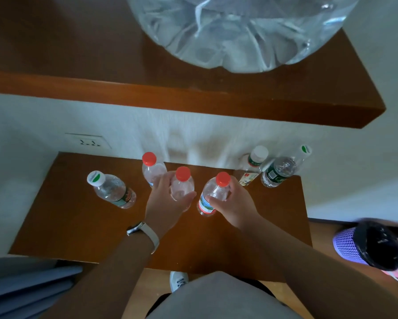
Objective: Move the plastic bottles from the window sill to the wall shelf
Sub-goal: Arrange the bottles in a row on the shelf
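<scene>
Here I see the left hand [168, 204] and right hand [236, 209], fingers gripping the middle bottle [182, 184] and the labelled bottle [213, 193], both upright, caps up.

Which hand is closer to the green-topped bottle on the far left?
Left. The left hand holds a red-capped bottle beside the green-topped bottle; the right hand holds another farther right.

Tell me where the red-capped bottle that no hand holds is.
The free red-capped bottle stands left of centre in the head view, near the wall, just behind the left hand, which grips another red-capped bottle.
</scene>
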The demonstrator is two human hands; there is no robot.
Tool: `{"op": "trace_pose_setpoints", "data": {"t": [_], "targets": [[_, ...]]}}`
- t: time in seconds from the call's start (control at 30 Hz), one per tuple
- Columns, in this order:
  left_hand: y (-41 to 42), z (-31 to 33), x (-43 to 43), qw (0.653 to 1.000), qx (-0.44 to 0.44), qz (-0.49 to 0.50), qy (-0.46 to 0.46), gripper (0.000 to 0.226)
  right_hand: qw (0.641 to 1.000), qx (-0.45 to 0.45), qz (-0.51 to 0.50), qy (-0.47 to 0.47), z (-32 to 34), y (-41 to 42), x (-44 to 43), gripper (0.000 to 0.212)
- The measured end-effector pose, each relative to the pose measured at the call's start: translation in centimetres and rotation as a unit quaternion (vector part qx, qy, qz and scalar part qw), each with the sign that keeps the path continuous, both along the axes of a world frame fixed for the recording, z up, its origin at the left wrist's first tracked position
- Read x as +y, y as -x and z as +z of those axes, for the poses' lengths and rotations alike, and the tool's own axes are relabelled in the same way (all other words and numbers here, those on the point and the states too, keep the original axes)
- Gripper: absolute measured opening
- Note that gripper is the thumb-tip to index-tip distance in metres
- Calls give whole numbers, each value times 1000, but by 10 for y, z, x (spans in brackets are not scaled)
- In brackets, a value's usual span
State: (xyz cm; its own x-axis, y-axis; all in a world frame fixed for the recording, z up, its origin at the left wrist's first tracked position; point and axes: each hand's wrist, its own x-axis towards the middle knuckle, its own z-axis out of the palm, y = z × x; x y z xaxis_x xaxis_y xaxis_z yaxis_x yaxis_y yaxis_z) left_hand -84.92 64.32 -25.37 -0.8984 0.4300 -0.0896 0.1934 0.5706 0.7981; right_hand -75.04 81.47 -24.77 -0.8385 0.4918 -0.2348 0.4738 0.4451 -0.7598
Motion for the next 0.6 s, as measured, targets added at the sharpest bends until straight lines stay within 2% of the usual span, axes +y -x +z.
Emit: {"op": "trace_pose_setpoints", "data": {"t": [0.27, 0.43, 0.6], "targets": [[31, 4, 51, 999, -24, 31, -11, 69, 999, 26, 7, -29, 7, 25, 41, 46], [50, 10, 76, 998, -53, 33, 4, 71, 998, 34, 37, -30, 21, 38, 52, 33], [60, 10, 89, 998, -55, 32, -3, 71, 997, 35, 49, -44, 20, 50, 57, 31]]}}
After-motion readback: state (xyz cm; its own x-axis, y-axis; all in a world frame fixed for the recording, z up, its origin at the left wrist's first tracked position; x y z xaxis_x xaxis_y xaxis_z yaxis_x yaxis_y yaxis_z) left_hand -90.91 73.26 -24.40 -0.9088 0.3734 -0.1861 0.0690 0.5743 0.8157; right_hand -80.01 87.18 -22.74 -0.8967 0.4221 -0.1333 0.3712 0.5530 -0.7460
